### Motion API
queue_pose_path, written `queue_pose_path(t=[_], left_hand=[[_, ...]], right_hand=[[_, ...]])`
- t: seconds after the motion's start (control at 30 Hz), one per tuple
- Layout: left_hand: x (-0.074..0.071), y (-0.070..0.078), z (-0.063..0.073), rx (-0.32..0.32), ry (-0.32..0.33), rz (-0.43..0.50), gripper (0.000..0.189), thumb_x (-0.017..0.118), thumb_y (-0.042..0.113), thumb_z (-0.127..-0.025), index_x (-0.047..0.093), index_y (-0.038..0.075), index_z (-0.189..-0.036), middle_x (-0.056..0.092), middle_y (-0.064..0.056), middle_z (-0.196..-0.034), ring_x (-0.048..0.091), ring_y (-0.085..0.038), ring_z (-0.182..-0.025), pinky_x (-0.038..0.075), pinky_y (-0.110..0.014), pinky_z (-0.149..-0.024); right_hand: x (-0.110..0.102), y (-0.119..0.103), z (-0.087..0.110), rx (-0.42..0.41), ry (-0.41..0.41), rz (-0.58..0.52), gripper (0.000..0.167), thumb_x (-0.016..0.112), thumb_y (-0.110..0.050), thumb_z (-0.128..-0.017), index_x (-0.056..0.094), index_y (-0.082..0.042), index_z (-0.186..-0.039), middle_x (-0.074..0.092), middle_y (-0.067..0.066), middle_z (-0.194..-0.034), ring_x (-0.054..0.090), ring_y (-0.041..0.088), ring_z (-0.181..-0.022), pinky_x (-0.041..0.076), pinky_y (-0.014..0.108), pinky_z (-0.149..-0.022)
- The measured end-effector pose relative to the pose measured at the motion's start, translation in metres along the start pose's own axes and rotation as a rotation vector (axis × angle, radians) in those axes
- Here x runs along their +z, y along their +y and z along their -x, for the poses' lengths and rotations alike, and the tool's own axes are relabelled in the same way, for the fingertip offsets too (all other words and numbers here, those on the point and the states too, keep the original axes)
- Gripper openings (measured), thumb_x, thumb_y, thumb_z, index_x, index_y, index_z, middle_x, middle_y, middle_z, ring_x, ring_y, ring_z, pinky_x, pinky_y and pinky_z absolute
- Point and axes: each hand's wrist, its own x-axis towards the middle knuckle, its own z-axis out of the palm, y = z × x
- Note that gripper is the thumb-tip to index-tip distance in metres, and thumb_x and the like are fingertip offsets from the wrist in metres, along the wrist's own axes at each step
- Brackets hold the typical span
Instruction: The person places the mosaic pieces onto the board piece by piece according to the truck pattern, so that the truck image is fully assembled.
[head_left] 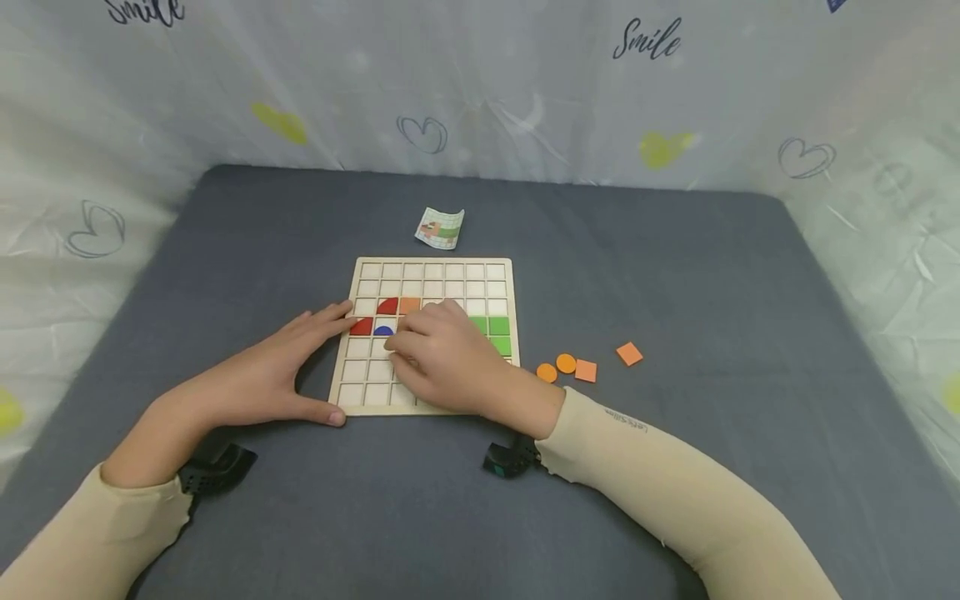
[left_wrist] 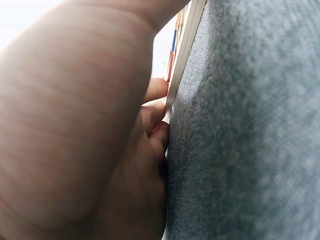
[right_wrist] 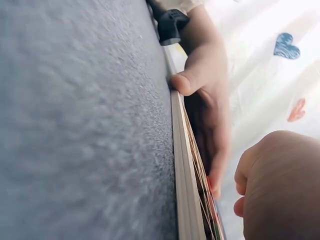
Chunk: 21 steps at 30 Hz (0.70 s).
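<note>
A wooden grid board (head_left: 365, 371) lies flat on the table. My left hand (head_left: 258, 375) spreads along its left side, thumb at the near left corner and fingertips on the left rim. My right hand (head_left: 450, 354) hovers low over the middle of the board with curled fingers. Its fingertips are beside a blue half-round piece (head_left: 383, 331); whether they pinch anything is hidden. Red quarter-round pieces (head_left: 361, 327), an orange square (head_left: 409, 306) and green squares (head_left: 498, 326) sit in the grid cells. The right wrist view shows the left thumb (right_wrist: 184, 84) on the board's edge.
Orange round pieces (head_left: 566, 363) and loose orange squares (head_left: 630, 354) lie right of the board. A small printed pattern card (head_left: 450, 227) lies beyond its far edge. The grey tablecloth (head_left: 712, 275) runs back to a patterned curtain (head_left: 517, 92).
</note>
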Motion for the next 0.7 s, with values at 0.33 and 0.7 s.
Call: queue_pose_path(t=[0.33, 0.7], left_hand=[[0.0, 0.001, -0.003, -0.024, -0.017, -0.026, 0.134, 0.084, 0.083, -0.073, 0.022, 0.027, -0.176, 0.008, -0.001, -0.183, 0.004, -0.049, -0.166, 0.021, -0.076, -0.125], [0.0, 0.0, -0.003, -0.029, -0.017, -0.033, 0.133, 0.085, 0.082, -0.072, 0.02, 0.031, -0.177, 0.006, 0.0, -0.183, 0.004, -0.048, -0.166, 0.021, -0.076, -0.125]], right_hand=[[-0.022, 0.007, 0.034, 0.084, -0.007, -0.017, 0.018, 0.07, -0.013, -0.1, 0.079, -0.01, -0.115, 0.075, -0.001, -0.103, 0.064, 0.021, -0.092, 0.049, 0.042, -0.082], [-0.051, 0.025, 0.079, 0.165, 0.047, -0.045, 0.025, 0.07, -0.012, -0.1, 0.075, -0.004, -0.123, 0.075, 0.005, -0.108, 0.066, 0.025, -0.098, 0.05, 0.047, -0.089]])
